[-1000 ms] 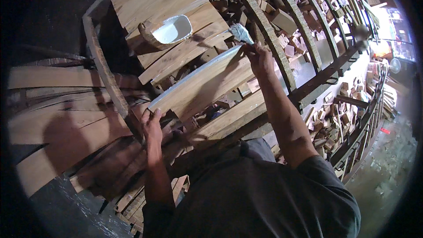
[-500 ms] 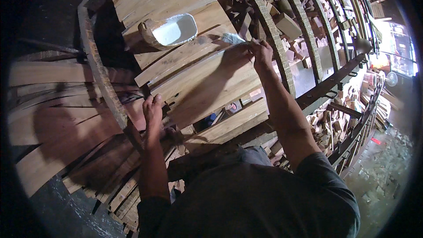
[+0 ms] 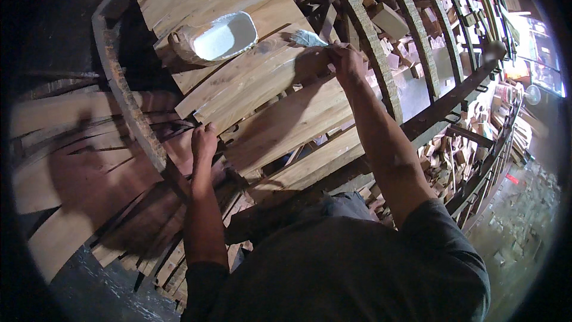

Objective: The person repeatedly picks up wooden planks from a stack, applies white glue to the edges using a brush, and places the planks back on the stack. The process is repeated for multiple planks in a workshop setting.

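My right hand (image 3: pixel 347 62) is closed around a brush (image 3: pixel 308 38) whose pale, wet-looking bristles point left over the boards. It is at the right end of a narrow wooden board (image 3: pixel 256 94). At that board's left end my left hand (image 3: pixel 204 140) is closed, its fingertips on the corner. Just nearer lies another wooden board (image 3: pixel 286 128), partly in my right arm's shadow, with a gap between the two. A white-lined, cut-open container (image 3: pixel 225 37), holding something white, rests on the boards farther away.
A rusty metal bar (image 3: pixel 128 92) curves along the left, beside stacked planks (image 3: pixel 83 170). Ribbed rails (image 3: pixel 369 42) cross on the right over heaped wood offcuts (image 3: pixel 390 21). A dark metal beam (image 3: pixel 444 104) runs along the right side.
A gap has opened between the narrow board and the one nearer me. My left hand's fingers have closed at the board's end. The brush has shifted slightly left and away.
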Demonstrator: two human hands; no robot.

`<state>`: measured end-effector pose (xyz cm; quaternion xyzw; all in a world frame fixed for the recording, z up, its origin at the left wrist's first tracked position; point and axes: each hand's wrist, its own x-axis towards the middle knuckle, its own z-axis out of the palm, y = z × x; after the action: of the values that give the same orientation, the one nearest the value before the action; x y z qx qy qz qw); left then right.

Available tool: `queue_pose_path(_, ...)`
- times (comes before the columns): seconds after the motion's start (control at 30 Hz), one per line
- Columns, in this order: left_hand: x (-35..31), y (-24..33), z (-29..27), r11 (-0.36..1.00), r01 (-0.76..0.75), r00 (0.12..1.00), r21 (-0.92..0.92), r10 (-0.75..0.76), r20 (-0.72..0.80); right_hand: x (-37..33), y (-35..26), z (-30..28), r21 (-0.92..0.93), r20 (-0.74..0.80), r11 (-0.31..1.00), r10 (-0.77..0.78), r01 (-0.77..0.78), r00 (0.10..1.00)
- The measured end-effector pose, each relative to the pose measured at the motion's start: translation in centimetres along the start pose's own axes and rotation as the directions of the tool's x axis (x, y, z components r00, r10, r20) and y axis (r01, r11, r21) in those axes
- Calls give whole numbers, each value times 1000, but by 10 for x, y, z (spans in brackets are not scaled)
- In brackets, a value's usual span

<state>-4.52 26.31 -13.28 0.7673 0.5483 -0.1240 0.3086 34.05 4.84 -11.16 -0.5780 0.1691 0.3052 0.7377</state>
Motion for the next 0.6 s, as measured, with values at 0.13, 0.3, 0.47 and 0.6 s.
queue_pose_path(0.13, 1, -8, 6, 978, 70, 997, -197, -63, 39, 0, 4, -7, -481, 120, 826, -270, 294, 955)
queue_pose_path(0.3, -1, -7, 18, 931, 54, 998, -362, -65, -19, 2, -2, -7, -170, 28, 985, -9, 14, 1000)
queue_pose_path(0.47, -22, -7, 28, 911, 132, 974, -391, -193, -120, 3, -11, -35, -158, 82, 987, 17, -4, 997)
queue_pose_path(0.6, -57, -2, 50, 862, -38, 984, -505, -56, -170, -10, -3, -81, -138, 141, 990, 56, -37, 988)
